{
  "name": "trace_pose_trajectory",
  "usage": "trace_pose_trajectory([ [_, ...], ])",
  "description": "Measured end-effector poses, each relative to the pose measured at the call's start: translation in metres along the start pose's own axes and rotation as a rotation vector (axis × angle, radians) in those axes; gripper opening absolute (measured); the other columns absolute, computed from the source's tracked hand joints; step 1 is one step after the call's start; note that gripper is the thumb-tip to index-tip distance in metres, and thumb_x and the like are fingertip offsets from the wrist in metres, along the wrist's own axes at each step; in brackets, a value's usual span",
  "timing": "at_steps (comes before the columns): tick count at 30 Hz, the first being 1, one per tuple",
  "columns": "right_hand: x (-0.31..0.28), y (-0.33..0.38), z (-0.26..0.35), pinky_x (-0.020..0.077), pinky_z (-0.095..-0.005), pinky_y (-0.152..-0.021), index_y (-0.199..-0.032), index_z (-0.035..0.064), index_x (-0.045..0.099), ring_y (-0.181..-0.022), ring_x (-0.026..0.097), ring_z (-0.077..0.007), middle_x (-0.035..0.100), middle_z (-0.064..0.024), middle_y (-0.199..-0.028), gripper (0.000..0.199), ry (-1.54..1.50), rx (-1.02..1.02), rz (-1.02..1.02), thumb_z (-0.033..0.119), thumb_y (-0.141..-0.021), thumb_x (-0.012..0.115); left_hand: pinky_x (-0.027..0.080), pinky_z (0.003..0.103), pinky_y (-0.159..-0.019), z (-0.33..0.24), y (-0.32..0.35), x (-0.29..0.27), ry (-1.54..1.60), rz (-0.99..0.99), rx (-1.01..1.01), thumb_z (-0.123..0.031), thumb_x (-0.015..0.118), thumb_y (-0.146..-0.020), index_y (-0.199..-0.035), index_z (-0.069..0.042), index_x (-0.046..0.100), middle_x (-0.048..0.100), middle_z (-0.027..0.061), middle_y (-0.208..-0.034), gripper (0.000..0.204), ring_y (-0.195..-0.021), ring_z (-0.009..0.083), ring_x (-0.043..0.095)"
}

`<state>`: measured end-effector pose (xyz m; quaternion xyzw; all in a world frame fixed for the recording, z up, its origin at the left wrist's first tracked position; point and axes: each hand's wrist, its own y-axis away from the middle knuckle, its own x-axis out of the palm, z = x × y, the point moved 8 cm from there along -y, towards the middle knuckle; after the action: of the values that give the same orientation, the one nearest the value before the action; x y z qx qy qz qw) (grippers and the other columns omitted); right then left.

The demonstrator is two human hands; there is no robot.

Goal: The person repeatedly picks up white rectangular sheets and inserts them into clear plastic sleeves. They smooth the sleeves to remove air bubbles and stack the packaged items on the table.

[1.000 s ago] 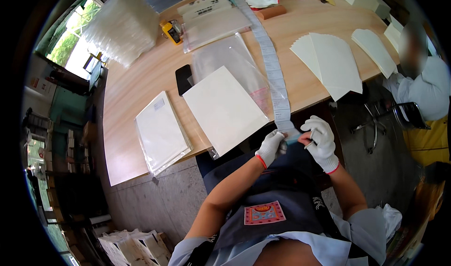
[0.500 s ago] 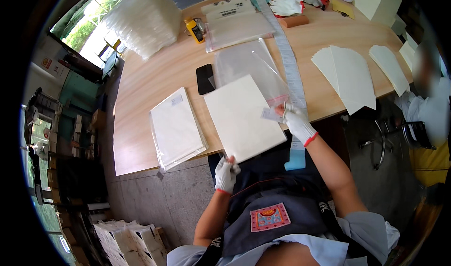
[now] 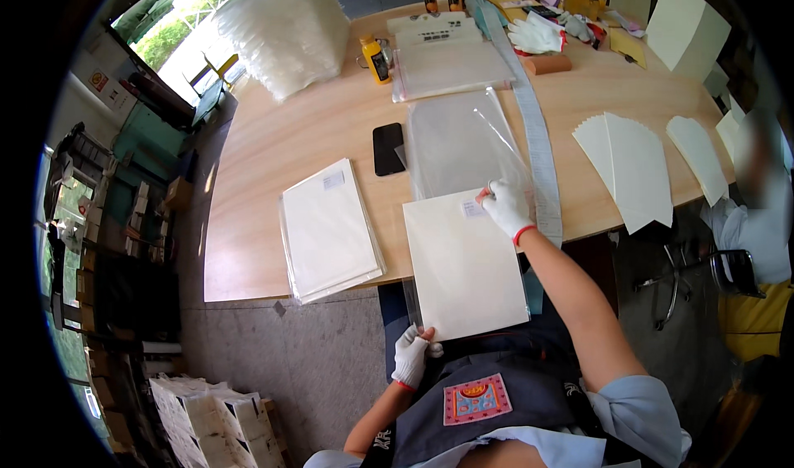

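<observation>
Probably the sheet (image 3: 465, 274), just near-right of the phone (image 3: 388, 149), is light, stiff, slippery; hold its corners. The left hand (image 3: 411, 356) pinches one; the right hand (image 3: 506, 207), half curled, touches the label (image 3: 472, 209), its grip unclear.

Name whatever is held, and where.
Left grip holds the white sheet by its near left corner. Right grip touches the small label at its right end; whether pinching or pressing cannot be told.

Large white sheet (image 3: 467, 274) bears small printed label (image 3: 472, 210).
</observation>
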<state>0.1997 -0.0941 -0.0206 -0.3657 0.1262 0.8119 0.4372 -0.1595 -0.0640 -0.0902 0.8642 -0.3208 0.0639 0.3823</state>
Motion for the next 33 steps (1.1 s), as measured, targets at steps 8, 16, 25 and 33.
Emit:
trace_pose_trajectory([
  [8, -0.06, 0.056, 0.031, 0.0442, -0.0415, -0.065, -0.084, 0.0063, 0.056, -0.076, 0.059, -0.0328, 0.061, -0.0146, -0.08, 0.019, -0.053, -0.119, -0.2, 0.025, -0.082, 0.057, 0.049, 0.022, -0.049, -0.009, 0.006, 0.003, -0.022, 0.055, 0.032, -0.016, 0.058, -0.087, -0.101, -0.002, 0.053, 0.059, 0.0034, -0.073, 0.021, -0.051, 0.0106, 0.056],
  [16, -0.006, 0.213, -0.033, 0.0385, -0.0216, -0.044, -0.091, 0.0043, 0.06, -0.047, 0.047, -0.0061, 0.05, 0.0015, -0.057, 0.015, -0.515, 0.537, 0.766, 0.019, -0.088, 0.056, 0.048, 0.022, -0.062, -0.069, 0.019, 0.031, -0.335, 0.168, 0.366, -0.016, 0.054, -0.09, -0.123, 0.002, 0.048, 0.062, 0.0035, -0.089, 0.038, -0.071, 0.0068, 0.057],
  [25, 0.121, 0.068, 0.133, 0.0397, -0.0292, -0.045, -0.072, 0.0017, 0.052, -0.046, 0.051, -0.0137, 0.052, -0.0052, -0.054, 0.023, -0.531, 0.009, 0.635, 0.021, -0.084, 0.06, 0.046, 0.026, -0.071, -0.232, 0.029, -0.107, -0.531, -0.466, 0.93, -0.008, 0.055, -0.083, -0.106, 0.001, 0.059, 0.062, 0.0082, -0.091, 0.025, -0.083, 0.0134, 0.056],
  [33, 0.107, 0.072, 0.187, 0.0464, -0.0422, -0.067, -0.092, 0.0015, 0.056, -0.077, 0.062, -0.0343, 0.063, -0.0193, -0.08, 0.038, -0.059, -0.212, 0.493, 0.039, -0.083, 0.054, 0.047, 0.036, -0.078, -0.219, -0.046, -0.159, -1.364, -0.691, 1.075, 0.0, 0.057, -0.069, -0.111, -0.005, 0.058, 0.057, 0.0183, -0.106, 0.042, -0.095, 0.0293, 0.056],
])
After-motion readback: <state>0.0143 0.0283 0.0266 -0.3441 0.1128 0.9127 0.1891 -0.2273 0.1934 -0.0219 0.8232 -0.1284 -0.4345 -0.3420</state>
